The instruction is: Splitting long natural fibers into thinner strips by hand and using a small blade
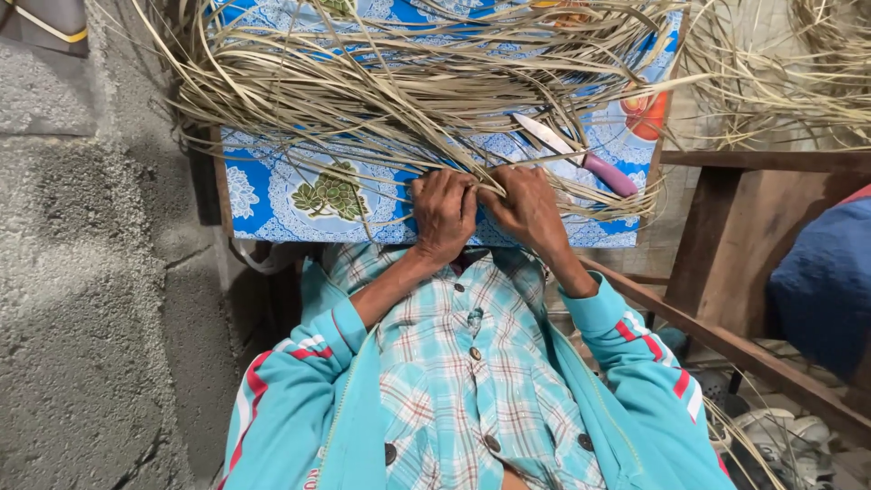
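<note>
View: looking straight down from the person's head at their own chest, arms and both hands, with a small covered tabletop just beyond.
Left hand (443, 213): back of the hand faces up at the near edge of the tabletop; its fingers are curled closed around thin dry strips where they bunch together.
Right hand (528, 207): just beside the left, the two nearly touching; its fingers are also bent closed, pinching the same bunch of strips from the other side.
Dry strips (390, 86): a large loose tangle of long, flat, pale straw-coloured strips, spread across most of the tabletop and trailing over its left and far edges; the ends gather at the near edge, between the two hands.
Knife (581, 156): lies on the tabletop just beyond the right hand, pale blade pointing up-left, pink handle down-right, partly crossed by strips.
Tabletop (272, 195): covered with a blue and white patterned cloth showing a green leafy motif and an orange-red one near the right edge.
Clothing: a teal jacket with red and white sleeve stripes, open over a pale blue checked shirt with buttons.
Second pile (780, 82): more of the same dry strips at upper right, apart from the tabletop.
Wooden frame (726, 245): dark brown beams to the right of the person.
Floor (82, 272): rough grey concrete on the left.
</note>
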